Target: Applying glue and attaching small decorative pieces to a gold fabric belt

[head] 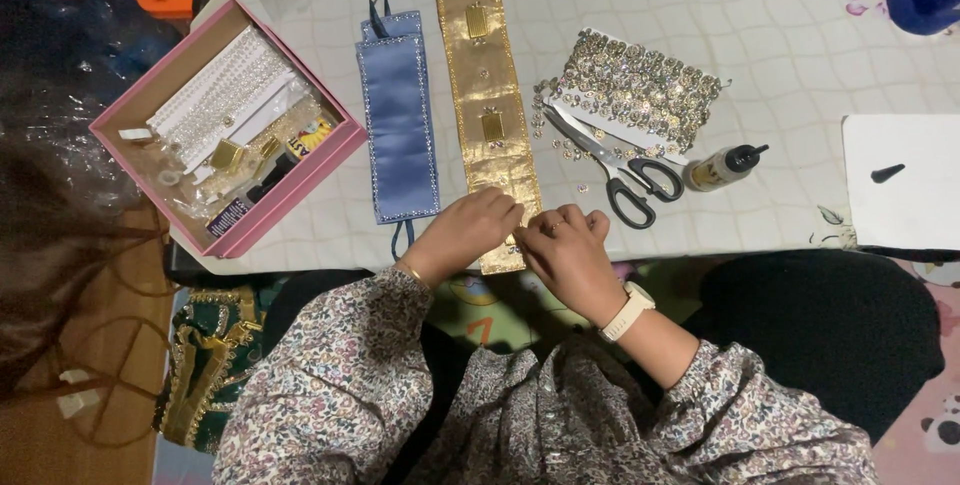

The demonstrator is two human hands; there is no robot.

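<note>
A long gold fabric band (485, 75) with small metal plates on it lies down the middle of the table. My left hand (468, 230) and my right hand (565, 250) meet at its near end, fingers curled and pinching the band's lower edge. What sits between the fingertips is hidden. A blue satin band (398, 125) lies just left of the gold one. Scissors (622, 173) with black handles lie right of my right hand.
A pink box (110, 125) of trims and small parts stands at the left. A strip of sequin trim (640, 85), a small glue bottle (722, 165) and a white board (905, 190) lie at the right. A dark cushion (830, 325) sits below the table edge.
</note>
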